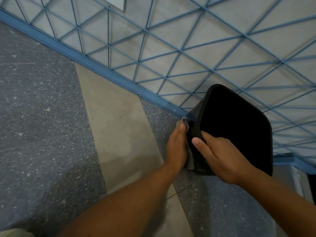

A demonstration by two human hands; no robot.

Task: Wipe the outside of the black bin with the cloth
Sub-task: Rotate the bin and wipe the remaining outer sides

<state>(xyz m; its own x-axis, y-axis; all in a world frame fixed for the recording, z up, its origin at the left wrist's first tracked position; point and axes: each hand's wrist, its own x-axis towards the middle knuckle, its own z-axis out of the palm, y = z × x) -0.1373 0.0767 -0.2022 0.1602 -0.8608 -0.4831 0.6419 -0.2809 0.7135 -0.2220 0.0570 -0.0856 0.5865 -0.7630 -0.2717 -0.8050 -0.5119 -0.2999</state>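
The black bin point(239, 127) stands on the floor against the blue-patterned wall, its dark open mouth facing up. A grey cloth point(190, 159) lies flat against the bin's left outer side. My left hand point(177, 147) presses the cloth onto that side with straight fingers, and the cloth's edge shows past my fingertips and below my palm. My right hand point(220, 156) grips the bin's near rim, thumb on the outside and fingers curled over the edge.
A blue skirting strip point(102, 71) runs diagonally along the foot of the wall. The floor has dark speckled tiles point(42, 117) and a pale beige band point(116, 120). A blue ledge point(294, 161) sits to the right of the bin.
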